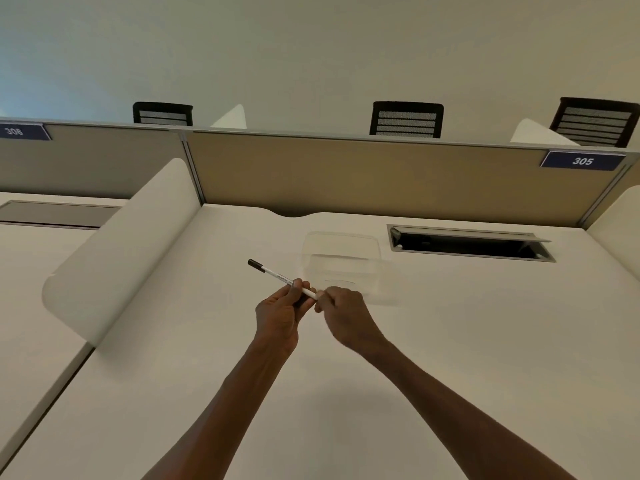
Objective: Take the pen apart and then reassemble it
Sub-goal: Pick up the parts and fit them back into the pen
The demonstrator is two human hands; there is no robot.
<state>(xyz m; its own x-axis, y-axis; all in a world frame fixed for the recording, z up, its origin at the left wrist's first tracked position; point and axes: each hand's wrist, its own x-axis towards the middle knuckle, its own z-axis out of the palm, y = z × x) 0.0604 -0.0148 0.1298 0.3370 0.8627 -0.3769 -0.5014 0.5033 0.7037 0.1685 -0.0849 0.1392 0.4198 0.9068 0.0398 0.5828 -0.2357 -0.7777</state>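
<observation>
You hold the pen (281,276) up over the white desk (450,341), near the middle of the frame. It is white with a black cap at its far end. Its long line slants from the upper left down to the lower right. Your left hand (282,315) is curled around the lower part of the pen. Your right hand (341,311) pinches the pen's lower right tip, and the two hands almost touch. Just behind your hands sits a clear plastic box (341,259), close to the pen. To the right of it is a dark cable slot (467,242) in the desk. A tan wall panel (363,174) stands at the back, with a blue sign (583,161) reading 305. Three black chairs (406,120) peek over the top.
</observation>
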